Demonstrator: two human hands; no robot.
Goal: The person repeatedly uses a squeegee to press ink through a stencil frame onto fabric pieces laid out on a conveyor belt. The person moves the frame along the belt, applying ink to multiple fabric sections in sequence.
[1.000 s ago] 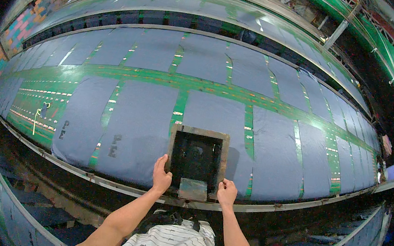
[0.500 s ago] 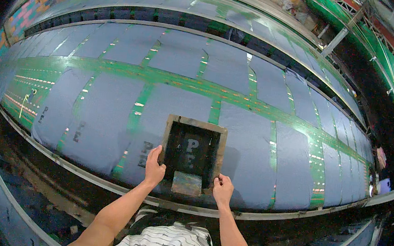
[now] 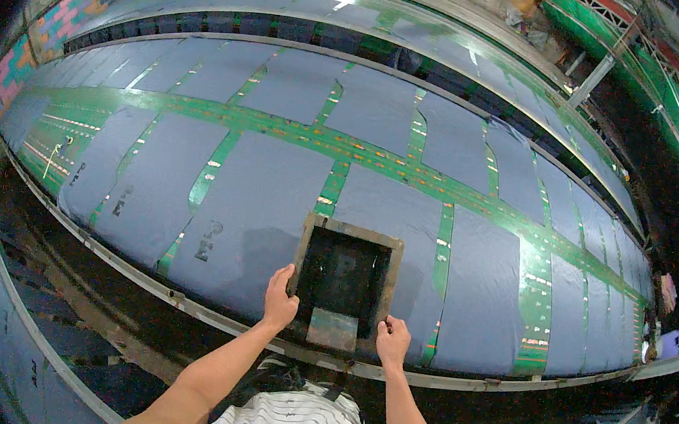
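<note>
Head view: the left hand (image 3: 282, 299) has its fingers clamped on the left edge of a rectangular frame (image 3: 354, 231), and the right hand (image 3: 392, 341) has its fingers curled tight on the right edge. This frame, with 1 dark panel (image 3: 341, 272), is at the near side of a long green table (image 3: 407, 172), over blue-grey cloth (image 3: 390, 209); I cannot tell whether they touch. Black marks (image 3: 205, 240) show to its left.
</note>
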